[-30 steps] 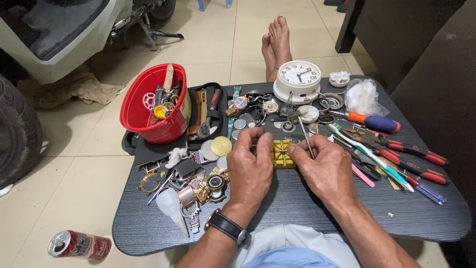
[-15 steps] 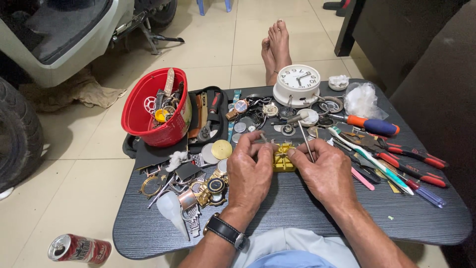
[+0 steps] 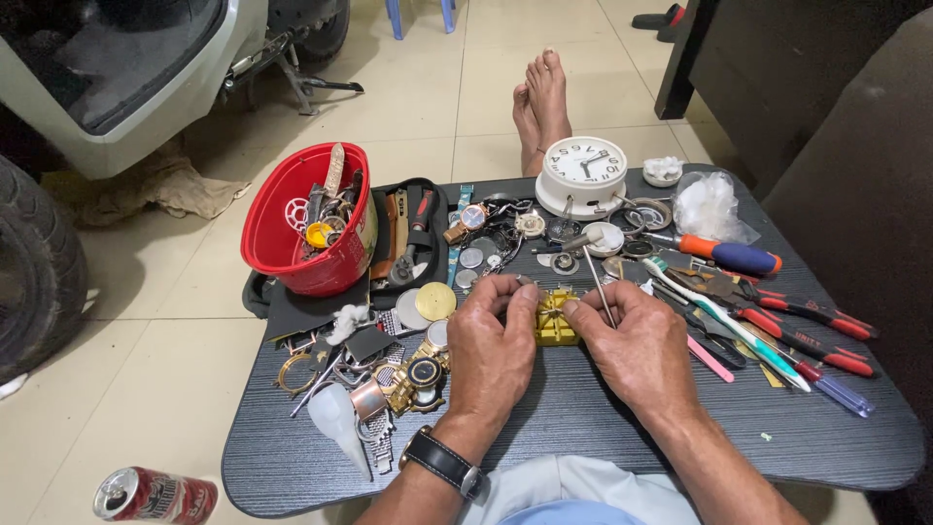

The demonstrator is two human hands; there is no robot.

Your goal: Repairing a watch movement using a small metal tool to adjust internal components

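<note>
Both hands meet at centre frame: your left hand point(image 3: 493, 342) pinches the left side of the small yellow holder block point(image 3: 555, 319), and your right hand point(image 3: 637, 342) closes on its right side with a thin metal tool point(image 3: 597, 285) held between the fingers. That block sits on the dark worktop point(image 3: 583, 428), below the white clock point(image 3: 583, 173). Keep both wrists planted, press lightly, and keep loose parts from the upper-centre clutter away.

dark low table point(image 3: 622, 437), white clock point(image 3: 583, 173), red basket point(image 3: 282, 219), pliers point(image 3: 807, 326), watches point(image 3: 413, 374)
</note>
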